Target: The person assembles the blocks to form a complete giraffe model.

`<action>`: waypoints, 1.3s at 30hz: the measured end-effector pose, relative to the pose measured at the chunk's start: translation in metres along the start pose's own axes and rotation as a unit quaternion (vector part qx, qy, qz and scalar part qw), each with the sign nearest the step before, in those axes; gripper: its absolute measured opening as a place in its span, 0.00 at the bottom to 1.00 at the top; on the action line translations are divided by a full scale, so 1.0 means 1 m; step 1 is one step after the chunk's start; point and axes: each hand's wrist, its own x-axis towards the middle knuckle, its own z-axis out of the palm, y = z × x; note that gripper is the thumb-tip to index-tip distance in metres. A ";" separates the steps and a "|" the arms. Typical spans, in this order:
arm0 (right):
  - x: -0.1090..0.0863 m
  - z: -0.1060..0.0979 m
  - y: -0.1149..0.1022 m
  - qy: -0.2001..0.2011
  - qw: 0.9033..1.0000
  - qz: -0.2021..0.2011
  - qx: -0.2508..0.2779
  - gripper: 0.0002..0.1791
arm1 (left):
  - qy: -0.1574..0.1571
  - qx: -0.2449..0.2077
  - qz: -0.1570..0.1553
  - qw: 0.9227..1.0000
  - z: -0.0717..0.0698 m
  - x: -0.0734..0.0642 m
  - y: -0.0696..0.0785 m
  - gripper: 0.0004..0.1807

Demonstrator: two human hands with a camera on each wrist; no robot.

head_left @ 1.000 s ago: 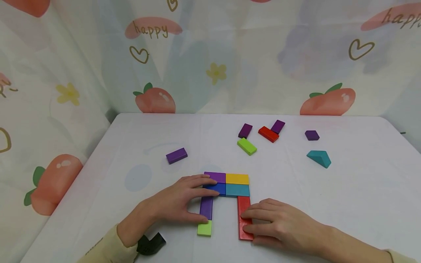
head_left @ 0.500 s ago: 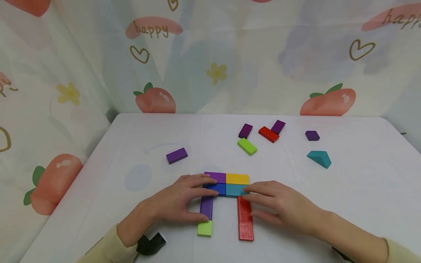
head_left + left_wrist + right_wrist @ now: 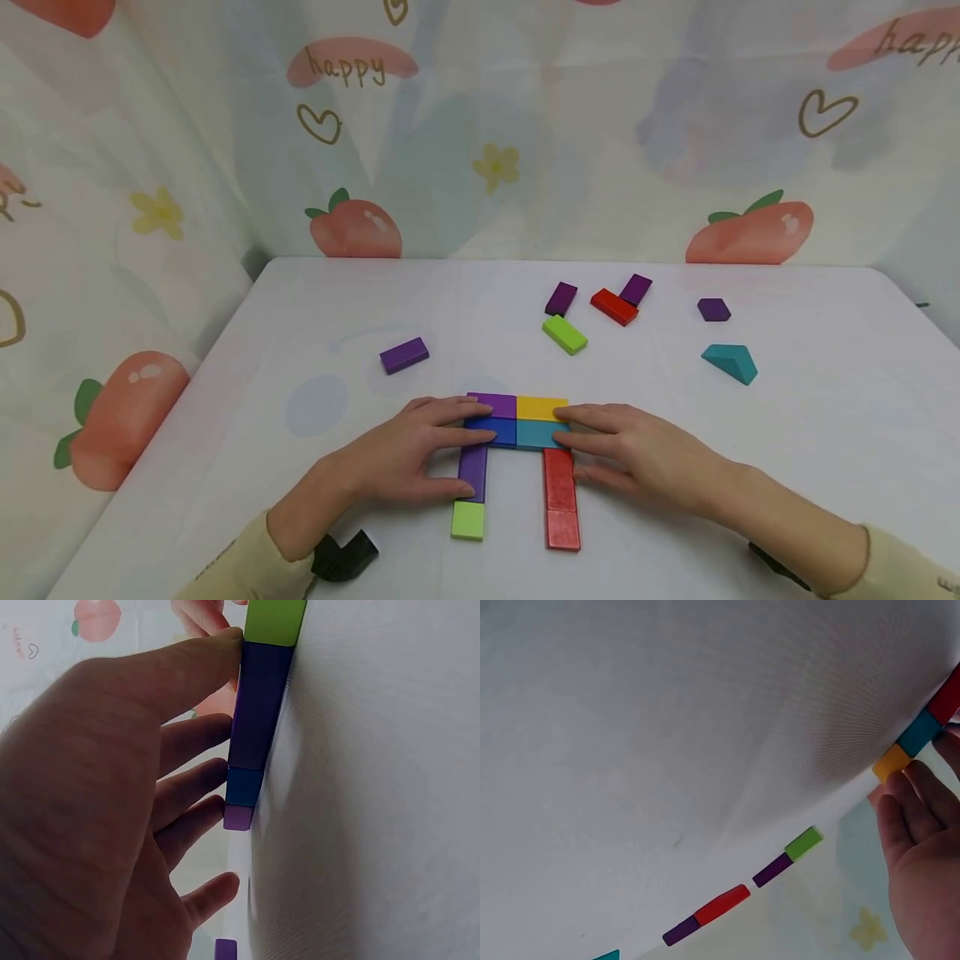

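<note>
Flat blocks form an arch-like figure on the table. A purple block [image 3: 506,405] and a yellow block [image 3: 534,407] make its top row, with a blue block [image 3: 507,428] and a teal block [image 3: 534,433] below. Its left leg is a purple block [image 3: 474,467] and a green block [image 3: 468,522]; two red blocks [image 3: 559,482] form the right leg. My left hand [image 3: 405,450] rests its extended fingers on the upper purple and blue blocks, thumb at the left leg. The extended fingertips of my right hand [image 3: 648,454] lie on the yellow and teal blocks, thumb beside the upper red block.
A loose purple block [image 3: 404,356] lies behind my left hand. Farther back are a lime block [image 3: 565,334], a red block [image 3: 614,307], small dark purple blocks [image 3: 636,289], a purple hexagonal block [image 3: 714,309] and a teal wedge [image 3: 731,363]. A patterned curtain [image 3: 570,125] hangs behind the table.
My right hand has moved away from me, from the red blocks up to the yellow and teal blocks. My left hand stays nearly in place, its thumb slightly higher on the left leg.
</note>
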 end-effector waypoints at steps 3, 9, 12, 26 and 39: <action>-0.001 0.000 -0.001 0.004 1.000 -0.002 -0.003 0.27 | -0.001 -0.002 0.000 1.000 -0.001 0.001 0.001 0.35; -0.001 0.000 -0.001 0.000 1.000 0.004 -0.005 0.27 | -0.001 0.000 0.002 1.000 -0.001 0.002 0.002 0.34; 0.000 -0.003 0.000 -0.001 1.000 0.013 0.004 0.26 | -0.001 -0.001 0.000 1.000 -0.001 0.002 0.002 0.33; 0.044 -0.024 0.057 0.071 0.987 0.139 0.029 0.26 | 0.006 -0.014 -0.001 1.000 0.001 -0.002 0.001 0.40; 0.071 -0.030 0.089 0.034 0.981 0.187 0.041 0.23 | 0.002 0.000 0.005 1.000 0.001 -0.003 0.001 0.40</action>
